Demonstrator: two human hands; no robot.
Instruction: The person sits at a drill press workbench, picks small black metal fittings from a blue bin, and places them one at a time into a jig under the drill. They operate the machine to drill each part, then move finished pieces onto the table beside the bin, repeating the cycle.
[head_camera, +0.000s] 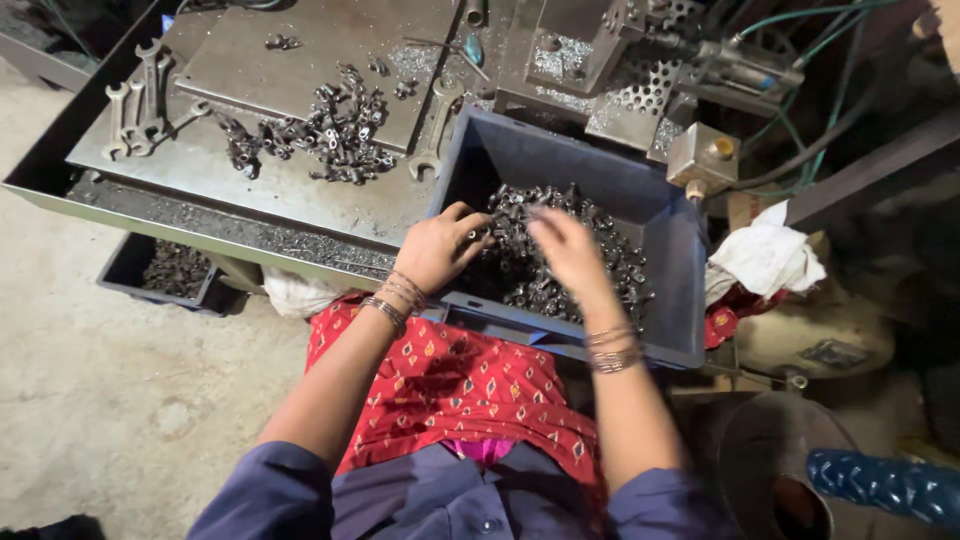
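Note:
A blue plastic bin (668, 215) sits on my lap, holding a heap of several small dark metal parts (600, 240). My left hand (437, 246) rests at the bin's left rim with its fingers curled among the parts. My right hand (566, 250) is over the middle of the heap, fingers spread and blurred, touching the parts. Whether either hand holds a part is hidden by the fingers. Both wrists wear metal bangles.
A steel worktable (200, 165) ahead carries a second pile of metal parts (335, 130) and several spanners (140, 105). A machine with hoses (700, 60) stands at the back right. A white cloth (765, 255) lies right of the bin. A small dark tray (165, 270) sits on the floor.

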